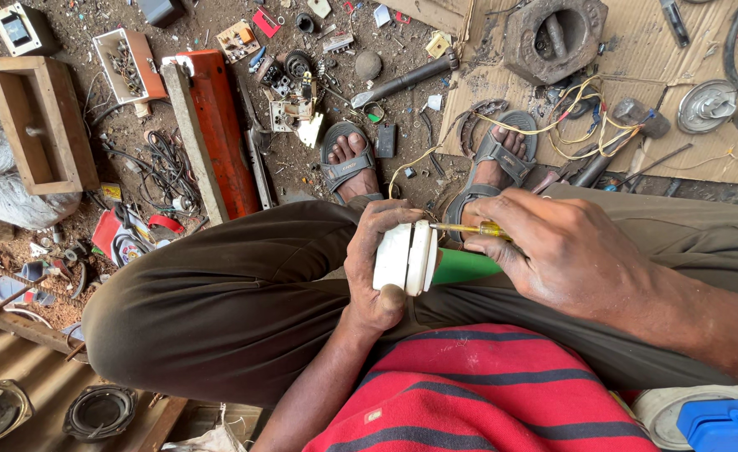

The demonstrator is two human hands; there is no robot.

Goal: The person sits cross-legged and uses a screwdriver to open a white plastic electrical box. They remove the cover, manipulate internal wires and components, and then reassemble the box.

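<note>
Head view: dirt ground in upper half of frame, strewn with scrap parts, wires, wooden box (pixel 38 121) at upper left, cardboard (pixel 637 50) at upper right. Person sits, knees in brown trousers.

Centre of frame: left hand (pixel 379 264) closed around white round part (pixel 406 258) with green body (pixel 465 266) behind it. Long axis lies left-right across lap.

Right hand (pixel 565 251) pinches yellow screwdriver (pixel 473 228); shaft points left, tip touching upper rim of white part. Right hand lies right of part, left hand directly on it.

Wooden box (pixel 38 125) (beside orange beam (pixel 222 134))
</note>
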